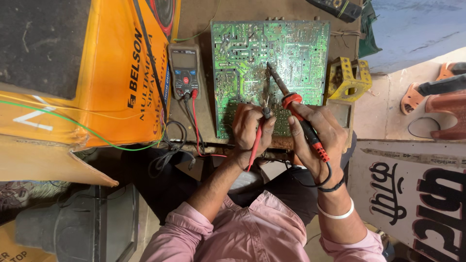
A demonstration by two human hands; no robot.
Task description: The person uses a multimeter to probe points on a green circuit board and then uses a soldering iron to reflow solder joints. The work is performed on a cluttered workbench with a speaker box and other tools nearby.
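Head view only. Board [270,63], green, lies solder side up on the bench [199,14], near its front edge. Left hand [248,133] rests on the board's lower part, fingers pressed together around a red probe [256,140] held pen-fashion; the probe's dark tip reaches onto the board just above the knuckles. Right hand [315,138] is wrapped around the handle of a soldering iron [291,99], whose shaft slants up and left, tip over the board's centre. Whether the tip touches a joint cannot be told.

Meter [184,70] lies left of the board, just beside it, with red and black leads [191,116] trailing down off the bench edge. An orange carton [116,73] stands further left. A yellow metal bracket [347,77] sits at the board's right edge.

Judgement on method: the two tips stand close together, so the iron should be kept off the probe's plastic and leads. Both wrists are best braced on the board's edge. The iron should dwell briefly on each joint, since the traces are dense and neighbouring pads could bridge.
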